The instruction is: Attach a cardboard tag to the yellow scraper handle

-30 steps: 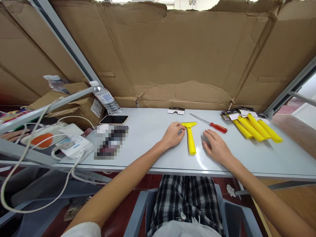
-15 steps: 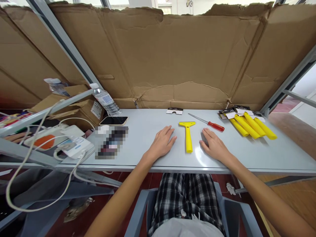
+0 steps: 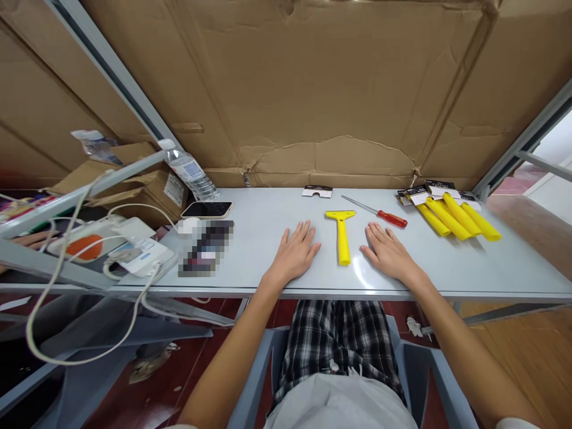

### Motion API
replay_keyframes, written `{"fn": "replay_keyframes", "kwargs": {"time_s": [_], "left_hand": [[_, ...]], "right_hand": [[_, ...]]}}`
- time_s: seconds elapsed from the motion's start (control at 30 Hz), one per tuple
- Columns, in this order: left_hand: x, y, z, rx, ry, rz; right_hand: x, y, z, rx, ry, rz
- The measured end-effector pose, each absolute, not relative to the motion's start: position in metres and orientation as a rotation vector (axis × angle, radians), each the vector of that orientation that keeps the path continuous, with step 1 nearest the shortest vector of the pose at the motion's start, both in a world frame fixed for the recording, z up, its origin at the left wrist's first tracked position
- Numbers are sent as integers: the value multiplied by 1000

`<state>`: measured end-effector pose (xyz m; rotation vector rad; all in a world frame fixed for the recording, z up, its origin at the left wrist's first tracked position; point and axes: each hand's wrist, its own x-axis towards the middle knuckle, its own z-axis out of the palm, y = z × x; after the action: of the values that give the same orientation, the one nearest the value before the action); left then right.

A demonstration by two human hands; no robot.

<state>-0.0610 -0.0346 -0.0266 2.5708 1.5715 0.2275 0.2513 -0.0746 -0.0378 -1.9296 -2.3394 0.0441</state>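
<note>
I am resting my left hand (image 3: 292, 253) flat on the grey table (image 3: 491, 268), fingers spread and holding nothing, and my right hand (image 3: 388, 253) is lying the same way, palm down and empty. The yellow scraper (image 3: 342, 235) is lying between them, touching neither, its head pointing away from me. To do this well, I judge I should be keeping both palms clear of the handle. Beyond it a red-handled screwdriver (image 3: 379, 213) is lying, then packaged yellow scrapers (image 3: 453, 215) at right. Their cards, the small card (image 3: 317, 191) and the water bottle (image 3: 190, 173) are bearing print too small to read.
</note>
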Motion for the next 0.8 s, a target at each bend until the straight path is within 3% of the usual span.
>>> {"fn": "replay_keyframes", "kwargs": {"time_s": [0.8], "left_hand": [[-58,-33,-29,2586,1592,150]], "right_hand": [[248,-75,-30,-2024,-2381,139]]}}
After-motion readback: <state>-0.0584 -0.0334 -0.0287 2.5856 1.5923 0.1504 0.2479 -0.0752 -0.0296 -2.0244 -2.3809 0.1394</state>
